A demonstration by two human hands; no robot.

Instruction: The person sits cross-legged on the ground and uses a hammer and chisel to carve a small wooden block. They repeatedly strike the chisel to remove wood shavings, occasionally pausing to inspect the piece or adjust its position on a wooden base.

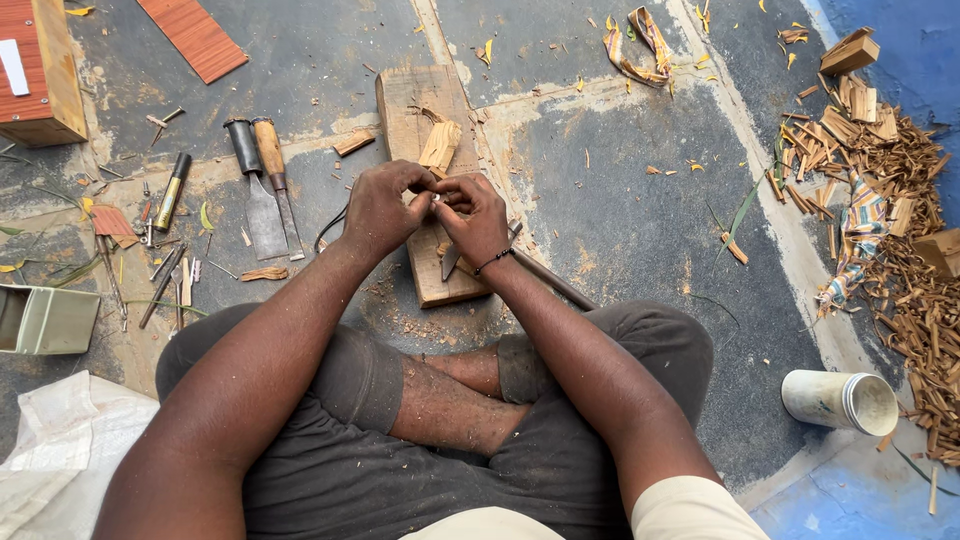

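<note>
Nearest the wooden block [425, 150], at its near half, both hands meet over it. The left hand [380, 205] and right hand [475, 215] are each curled shut, fingertips pinched together on a small pale piece [436, 198] that sits right between them, above the block's middle. The piece is too small to tell its long axis; neither hand is clearly the closer, since both touch it. Under the right hand, a metal blade [450, 262] lies on the block's near end, and a dark rod [555, 282] runs off from the block's near right corner across the floor. Further up the block rests a pale wood chunk [440, 145]. Left of the block, well apart, two chisels [265, 190] lie side by side, handles pointing away. Far right of the block is a heap of wood shavings [890, 200].
</note>
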